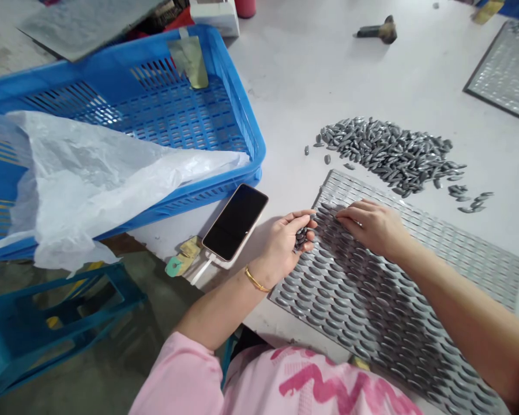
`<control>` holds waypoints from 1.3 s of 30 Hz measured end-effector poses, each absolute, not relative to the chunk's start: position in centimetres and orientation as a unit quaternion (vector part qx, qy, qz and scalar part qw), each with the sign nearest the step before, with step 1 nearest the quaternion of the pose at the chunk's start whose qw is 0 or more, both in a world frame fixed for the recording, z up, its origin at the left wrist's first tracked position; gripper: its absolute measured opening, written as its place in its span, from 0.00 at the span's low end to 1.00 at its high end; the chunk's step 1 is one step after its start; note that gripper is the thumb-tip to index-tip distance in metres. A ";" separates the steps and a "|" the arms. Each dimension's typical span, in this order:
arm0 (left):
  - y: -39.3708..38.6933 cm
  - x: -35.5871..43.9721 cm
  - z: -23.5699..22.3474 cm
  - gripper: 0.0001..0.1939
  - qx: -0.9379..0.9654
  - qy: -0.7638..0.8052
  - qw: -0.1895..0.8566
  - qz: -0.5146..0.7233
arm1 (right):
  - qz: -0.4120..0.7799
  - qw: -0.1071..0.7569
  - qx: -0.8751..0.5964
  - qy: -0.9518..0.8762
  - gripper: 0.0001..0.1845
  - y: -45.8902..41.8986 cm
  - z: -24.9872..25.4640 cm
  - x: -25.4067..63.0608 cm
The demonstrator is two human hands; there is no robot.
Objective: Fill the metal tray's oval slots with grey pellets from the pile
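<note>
I'm curling my left hand (281,248) around grey oval pieces (301,238) and pressing my right hand's (372,227) fingers together on the perforated tray (471,259); a loosening grip could spill pieces across the desk (311,75).

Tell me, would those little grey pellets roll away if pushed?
The grey pellets look smooth and rounded, so they would probably slide and roll easily. Their pointed ends might make them curve. Strays around the pile suggest they scatter readily.

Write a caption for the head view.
Left hand holds grey almond-shaped pieces as right hand touches rows of them on a slotted metal sheet.
</note>
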State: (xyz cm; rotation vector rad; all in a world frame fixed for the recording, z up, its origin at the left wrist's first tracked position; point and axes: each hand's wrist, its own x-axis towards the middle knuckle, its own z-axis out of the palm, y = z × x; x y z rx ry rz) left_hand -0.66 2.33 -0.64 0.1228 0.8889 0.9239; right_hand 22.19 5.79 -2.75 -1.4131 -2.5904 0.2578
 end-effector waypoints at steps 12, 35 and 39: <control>2.2 -0.6 -1.2 0.08 0.074 0.412 0.798 0.434 | 0.034 -0.028 -0.452 -0.891 0.15 6.3 -0.9 20.7; 1.8 -0.3 -1.1 0.11 0.125 0.392 0.826 0.386 | 0.278 0.268 -0.476 -0.790 0.09 3.0 1.7 18.0; 1.8 -0.3 -1.1 0.15 0.136 0.382 0.828 0.388 | 0.369 0.294 -0.547 -0.691 0.09 2.8 0.8 17.8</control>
